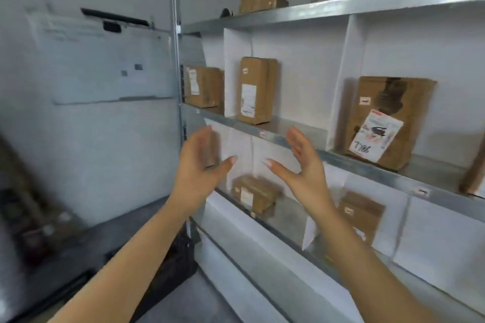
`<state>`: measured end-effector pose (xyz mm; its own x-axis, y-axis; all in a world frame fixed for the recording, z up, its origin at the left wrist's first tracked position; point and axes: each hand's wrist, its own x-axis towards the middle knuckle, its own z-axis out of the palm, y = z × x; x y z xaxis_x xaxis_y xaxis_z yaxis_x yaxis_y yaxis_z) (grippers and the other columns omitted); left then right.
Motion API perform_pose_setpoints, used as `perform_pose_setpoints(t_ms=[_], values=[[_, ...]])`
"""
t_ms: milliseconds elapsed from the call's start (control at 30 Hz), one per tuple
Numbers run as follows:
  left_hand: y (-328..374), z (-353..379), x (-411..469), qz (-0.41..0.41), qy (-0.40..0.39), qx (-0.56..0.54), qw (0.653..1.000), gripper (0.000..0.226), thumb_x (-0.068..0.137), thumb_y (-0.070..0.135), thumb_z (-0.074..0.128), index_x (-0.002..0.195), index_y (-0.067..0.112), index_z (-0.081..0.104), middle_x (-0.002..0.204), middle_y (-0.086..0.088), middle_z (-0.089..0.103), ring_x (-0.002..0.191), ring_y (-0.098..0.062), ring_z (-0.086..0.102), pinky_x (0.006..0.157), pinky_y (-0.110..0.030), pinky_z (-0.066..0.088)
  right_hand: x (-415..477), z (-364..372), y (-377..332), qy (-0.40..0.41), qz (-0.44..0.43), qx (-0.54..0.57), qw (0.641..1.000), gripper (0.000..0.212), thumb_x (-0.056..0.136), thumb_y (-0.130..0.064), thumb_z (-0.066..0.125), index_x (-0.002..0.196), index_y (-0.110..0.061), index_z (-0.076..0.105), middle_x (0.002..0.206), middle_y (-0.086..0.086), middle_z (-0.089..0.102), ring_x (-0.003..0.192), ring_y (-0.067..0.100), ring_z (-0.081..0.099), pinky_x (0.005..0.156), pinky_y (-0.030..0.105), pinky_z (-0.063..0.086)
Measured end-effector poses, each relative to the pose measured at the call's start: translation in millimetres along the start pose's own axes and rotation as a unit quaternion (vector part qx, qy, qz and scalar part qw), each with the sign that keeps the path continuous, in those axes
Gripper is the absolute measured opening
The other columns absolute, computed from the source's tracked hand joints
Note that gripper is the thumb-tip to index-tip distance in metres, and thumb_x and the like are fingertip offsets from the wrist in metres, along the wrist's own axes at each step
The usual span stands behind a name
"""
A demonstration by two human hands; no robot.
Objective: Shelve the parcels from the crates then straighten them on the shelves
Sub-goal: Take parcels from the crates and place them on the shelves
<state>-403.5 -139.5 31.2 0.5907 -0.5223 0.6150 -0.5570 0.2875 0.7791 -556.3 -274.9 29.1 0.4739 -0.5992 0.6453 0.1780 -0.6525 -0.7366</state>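
Empty and open-fingered, left hand and right hand face each other just below the upright parcel at the shelf front edge, right hand nearer.

Matt brown cardboard parcels on dull grey metal shelves.

Both bare forearms reach forward and upward. The left hand and right hand face each other, palms inward. Fingers straight, thumbs spread, holding nothing.
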Motion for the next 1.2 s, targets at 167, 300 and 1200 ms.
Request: perform_pose_setpoints(t_ms=[167,300,1200], values=[[-63,-122,6,-0.058,0.083,0.092,0.991,0.07,0.077,0.024,0.078,0.137,0.024,0.042,0.134,0.003,0.046,0.122,-0.009,0.045,0.1,-0.025,0.038,27,149,20,-0.111,0.017,0.076,0.991,0.084,0.07,-0.032,0.08,0.144,-0.021,0.042,0.145,-0.009,0.047,0.132,-0.002,0.043,0.108,0.01,0.031],[-122,-210,9,-0.139,0.114,0.152,0.972,0.064,0.076,0.02,0.078,0.131,0.025,0.045,0.131,0.005,0.049,0.124,-0.011,0.045,0.102,-0.028,0.037,42,263,49,-0.202,0.032,0.125,0.971,0.082,0.074,-0.024,0.082,0.144,-0.022,0.04,0.147,-0.008,0.044,0.13,-0.007,0.041,0.112,0.018,0.032],[-611,-537,-44,-0.611,0.345,0.147,0.698,0.056,0.085,0.021,0.07,0.134,0.01,0.045,0.129,-0.009,0.055,0.104,-0.017,0.052,0.085,-0.031,0.042,-15,853,355,-0.591,0.331,0.058,0.734,0.086,0.079,-0.03,0.079,0.15,-0.024,0.031,0.154,-0.001,0.035,0.141,0.014,0.033,0.112,0.027,0.027]])
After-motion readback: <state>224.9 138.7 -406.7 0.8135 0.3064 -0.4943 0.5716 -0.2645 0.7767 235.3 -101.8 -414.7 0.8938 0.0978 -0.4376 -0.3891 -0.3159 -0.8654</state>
